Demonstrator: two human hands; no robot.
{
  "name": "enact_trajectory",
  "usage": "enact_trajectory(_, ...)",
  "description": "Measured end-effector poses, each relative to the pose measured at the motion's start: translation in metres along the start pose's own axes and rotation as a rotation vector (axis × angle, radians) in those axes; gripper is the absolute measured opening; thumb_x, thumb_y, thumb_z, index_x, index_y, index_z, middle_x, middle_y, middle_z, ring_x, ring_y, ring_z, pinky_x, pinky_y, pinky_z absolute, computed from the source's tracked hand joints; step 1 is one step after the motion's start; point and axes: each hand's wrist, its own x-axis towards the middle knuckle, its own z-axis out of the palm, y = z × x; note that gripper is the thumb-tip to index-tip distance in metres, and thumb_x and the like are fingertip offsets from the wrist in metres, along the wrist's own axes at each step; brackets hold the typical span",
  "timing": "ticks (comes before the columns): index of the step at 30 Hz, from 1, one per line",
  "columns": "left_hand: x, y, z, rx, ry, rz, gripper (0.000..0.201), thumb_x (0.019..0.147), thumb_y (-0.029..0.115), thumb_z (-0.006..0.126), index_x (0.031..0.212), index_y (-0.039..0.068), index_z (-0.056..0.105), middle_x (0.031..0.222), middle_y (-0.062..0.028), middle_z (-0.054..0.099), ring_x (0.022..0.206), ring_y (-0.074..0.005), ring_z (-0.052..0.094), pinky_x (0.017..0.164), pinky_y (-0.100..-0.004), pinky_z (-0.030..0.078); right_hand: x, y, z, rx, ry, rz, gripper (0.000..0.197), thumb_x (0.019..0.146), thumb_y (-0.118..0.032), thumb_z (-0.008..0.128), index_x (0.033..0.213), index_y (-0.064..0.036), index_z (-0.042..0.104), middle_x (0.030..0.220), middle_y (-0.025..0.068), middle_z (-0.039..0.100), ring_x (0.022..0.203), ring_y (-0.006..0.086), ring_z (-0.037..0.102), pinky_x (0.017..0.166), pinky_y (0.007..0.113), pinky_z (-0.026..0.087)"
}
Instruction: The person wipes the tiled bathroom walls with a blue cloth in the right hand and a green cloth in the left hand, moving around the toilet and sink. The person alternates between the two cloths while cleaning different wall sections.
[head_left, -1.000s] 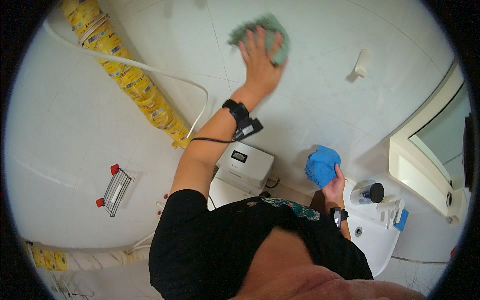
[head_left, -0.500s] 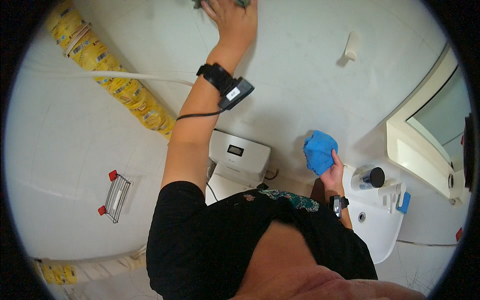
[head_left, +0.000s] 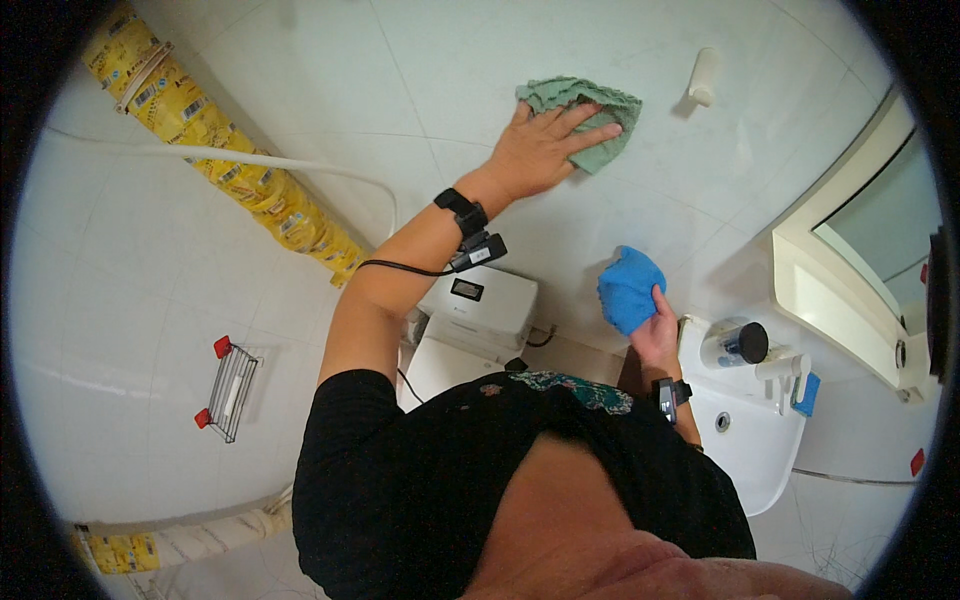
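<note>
My left hand [head_left: 545, 150] presses a crumpled green cloth [head_left: 610, 135] against the white tiled wall [head_left: 470, 60]. Its fingers are stretched and spread over the cloth, which sticks out above and to the right of them. Lower down, a folded blue cloth [head_left: 630, 290] is gripped in my right hand [head_left: 657, 335], the thumb lying over its edge. That hand is beside the rim of the white washbasin [head_left: 755, 470]. Both wrists wear black straps with small devices, and a black cable runs along my left forearm.
A yellow-wrapped pipe [head_left: 225, 145] and white hose [head_left: 270, 160] are at upper left. A wire rack [head_left: 233, 390] hangs on the left wall. Below my left arm is a white toilet tank [head_left: 490, 305]. Right are a white wall hook [head_left: 703, 78], mirror cabinet [head_left: 835, 300], black-lidded jar [head_left: 735, 345] and blue sponge [head_left: 808, 395].
My left hand has moved down and to the right across the wall with the green cloth, which now shows more fully. My right hand and the blue cloth have shifted slightly up and left.
</note>
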Motion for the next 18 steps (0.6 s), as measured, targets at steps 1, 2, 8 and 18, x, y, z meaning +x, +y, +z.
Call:
enact_trajectory(1,0.003,-0.006,-0.004,0.062,0.122,0.045,0.059,0.081,0.025,0.058,0.138,0.038,0.046,0.144,-0.0031,0.040,0.130,-0.0279,0.040,0.100,-0.0539,0.026,0.000,0.001,0.000,0.003,0.000,-0.006,0.051,0.100,-0.029,0.044,0.141,-0.0002,0.035,0.141,0.0164,0.044,0.128,0.0326,0.045,0.108,0.046,0.035)
enact_trajectory(2,0.009,-0.012,-0.011,0.110,0.165,0.049,0.059,0.081,0.025,0.058,0.138,0.038,0.046,0.143,-0.0021,0.041,0.129,-0.0265,0.041,0.099,-0.0523,0.027,-0.001,0.001,-0.001,0.018,-0.023,-0.002,0.051,0.100,-0.030,0.044,0.141,-0.0011,0.035,0.141,0.0156,0.045,0.127,0.0320,0.046,0.107,0.046,0.036)
enact_trajectory(8,0.084,-0.043,-0.086,0.099,0.619,-0.036,0.064,0.079,0.016,0.057,0.141,0.026,0.042,0.149,-0.0110,0.029,0.131,-0.0363,0.030,0.100,-0.0576,0.021,-0.006,-0.001,-0.006,0.002,-0.084,-0.018,0.049,0.101,-0.029,0.042,0.141,-0.0010,0.037,0.141,0.0150,0.046,0.127,0.0312,0.046,0.108,0.046,0.035)
enact_trajectory(18,0.093,0.002,-0.065,0.110,0.529,0.006,0.069,0.076,0.016,0.058,0.140,0.033,0.041,0.145,-0.0062,0.037,0.123,-0.0329,0.041,0.095,-0.0545,0.028,-0.013,-0.001,-0.012,-0.006,0.014,0.030,0.053,0.100,-0.030,0.043,0.142,0.0006,0.033,0.144,0.0185,0.041,0.131,0.0348,0.041,0.111,0.048,0.031)
